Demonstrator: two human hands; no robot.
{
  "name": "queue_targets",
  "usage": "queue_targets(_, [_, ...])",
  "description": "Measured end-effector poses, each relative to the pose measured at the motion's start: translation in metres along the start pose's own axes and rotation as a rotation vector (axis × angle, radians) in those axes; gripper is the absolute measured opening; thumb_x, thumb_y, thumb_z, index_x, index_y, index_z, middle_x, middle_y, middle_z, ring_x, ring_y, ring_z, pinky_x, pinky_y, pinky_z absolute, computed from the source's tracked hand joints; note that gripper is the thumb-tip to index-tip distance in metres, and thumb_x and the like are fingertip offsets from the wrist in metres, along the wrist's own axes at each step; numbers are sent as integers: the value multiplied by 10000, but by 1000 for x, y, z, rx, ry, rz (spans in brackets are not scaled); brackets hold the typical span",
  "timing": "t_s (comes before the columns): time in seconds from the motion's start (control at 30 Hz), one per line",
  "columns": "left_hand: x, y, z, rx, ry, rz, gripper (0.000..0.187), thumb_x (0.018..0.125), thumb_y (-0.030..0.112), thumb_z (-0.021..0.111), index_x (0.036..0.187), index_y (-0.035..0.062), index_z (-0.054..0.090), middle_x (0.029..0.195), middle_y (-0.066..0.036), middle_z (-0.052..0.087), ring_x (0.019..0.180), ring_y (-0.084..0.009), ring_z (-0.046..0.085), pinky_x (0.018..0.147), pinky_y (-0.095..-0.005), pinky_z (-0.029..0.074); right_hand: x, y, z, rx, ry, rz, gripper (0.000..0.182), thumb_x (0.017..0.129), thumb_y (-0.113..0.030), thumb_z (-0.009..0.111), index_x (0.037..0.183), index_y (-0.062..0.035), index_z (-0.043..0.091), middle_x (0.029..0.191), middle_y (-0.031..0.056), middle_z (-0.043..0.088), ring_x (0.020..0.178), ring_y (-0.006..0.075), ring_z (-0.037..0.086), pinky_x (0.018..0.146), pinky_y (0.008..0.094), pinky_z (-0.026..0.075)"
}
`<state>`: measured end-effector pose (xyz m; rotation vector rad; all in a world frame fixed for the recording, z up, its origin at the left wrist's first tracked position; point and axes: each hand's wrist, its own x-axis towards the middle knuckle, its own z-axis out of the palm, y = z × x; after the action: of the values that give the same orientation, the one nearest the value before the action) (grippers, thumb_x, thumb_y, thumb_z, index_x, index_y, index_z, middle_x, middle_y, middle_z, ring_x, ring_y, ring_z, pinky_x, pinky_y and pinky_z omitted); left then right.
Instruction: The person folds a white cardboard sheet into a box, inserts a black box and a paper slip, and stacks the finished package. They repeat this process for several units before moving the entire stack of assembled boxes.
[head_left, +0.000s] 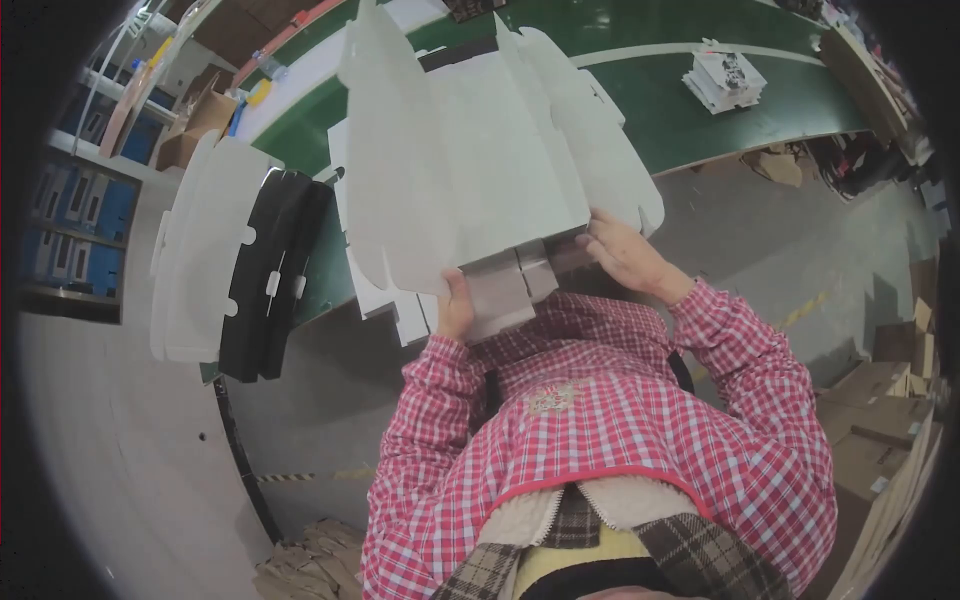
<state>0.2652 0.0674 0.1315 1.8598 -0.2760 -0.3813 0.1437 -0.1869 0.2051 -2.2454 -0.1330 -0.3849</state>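
A partly folded white cardboard box lies in front of me at the green table's near edge, its side flaps standing up and spread outward. My left hand is closed on the box's near left corner, thumb on top and the other fingers mostly hidden. At the near right corner, my right hand grips the box edge, fingers bent around the cardboard. Between both hands a shiny greyish front flap hangs toward my body. More white cardboard shows beneath the box on the left.
On the left stand folded white boxes beside black ones. A small stack of printed white pieces sits on the green table. Brown cartons are piled at the right, and crumpled brown paper lies at lower left.
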Motion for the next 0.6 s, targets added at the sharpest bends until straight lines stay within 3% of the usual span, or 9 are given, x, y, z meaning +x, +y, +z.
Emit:
queue_targets(0.07, [-16, 25, 9, 63, 35, 16, 904, 789, 664, 192, 1337, -52, 135, 1406, -190, 109, 1318, -289, 73, 1081, -342, 35, 4, 0, 0, -59, -66, 164, 531, 896, -434, 363, 1091, 34, 518, 969, 175, 498, 795, 309, 521, 744, 416, 413])
queue_targets(0.17, [-40, 98, 36, 0, 230, -92, 849, 773, 612, 454, 1321, -8, 263, 1368, -182, 262, 1279, -282, 247, 1071, -329, 136, 21, 9, 1, -63, -32, 388, 585, 833, -490, 437, 1157, -6, 487, 1140, 191, 514, 1021, 312, 491, 891, 423, 373])
queue_targets(0.27, [-15, 76, 48, -102, 414, 110, 794, 807, 431, 546, 1341, -21, 170, 1384, -165, 234, 1290, -276, 209, 1079, -332, 95, 31, -10, 1, -26, 80, 510, 591, 821, -451, 507, 1158, 31, 446, 1132, 182, 513, 999, 287, 495, 899, 379, 373])
queue_targets(0.33, [-25, 85, 45, -64, 450, 61, 795, 809, 459, 515, 1335, -29, 174, 1374, -172, 256, 1280, -291, 231, 1074, -337, 111, 9, -9, 22, -213, 240, 326, 372, 848, -394, 494, 790, -33, 425, 783, 98, 463, 712, 222, 443, 667, 355, 343])
queue_targets(0.37, [-31, 88, 42, -41, 479, 26, 797, 810, 478, 494, 1331, -35, 177, 1366, -176, 271, 1274, -301, 245, 1072, -340, 122, 0, -9, 33, -333, 342, 194, 433, 866, -356, 485, 545, -75, 411, 550, 43, 429, 522, 179, 409, 512, 339, 323])
queue_targets(0.47, [-56, 83, 17, -37, 546, 35, 708, 851, 370, 462, 1343, -28, 145, 1379, -186, 232, 1284, -285, 220, 1076, -335, 130, -17, -51, 71, -310, 279, -478, 185, 825, -166, 565, 685, -45, 577, 768, 106, 619, 706, 217, 581, 649, 301, 484])
queue_targets(0.5, [-65, 71, 6, -48, 612, 36, 694, 850, 363, 466, 1335, -31, 166, 1369, -191, 249, 1277, -288, 234, 1073, -336, 139, -5, -64, 86, -310, 237, -502, 154, 799, -165, 591, 728, -32, 561, 802, 121, 597, 738, 234, 563, 680, 320, 471])
queue_targets(0.57, [-91, 44, -19, -63, 786, 78, 640, 845, 339, 483, 1302, -43, 249, 1329, -208, 318, 1247, -302, 292, 1062, -344, 177, 10, -95, 125, -351, 134, -539, 337, 698, -159, 698, 900, 22, 497, 939, 179, 510, 868, 299, 489, 803, 395, 420])
queue_targets(0.6, [-104, 16, -31, -33, 840, 74, 627, 837, 324, 483, 1295, -45, 264, 1317, -210, 335, 1238, -309, 302, 1062, -350, 173, 8, -103, 147, -398, 117, -558, 324, 668, -160, 699, 859, 1, 492, 889, 157, 502, 822, 286, 481, 756, 380, 411])
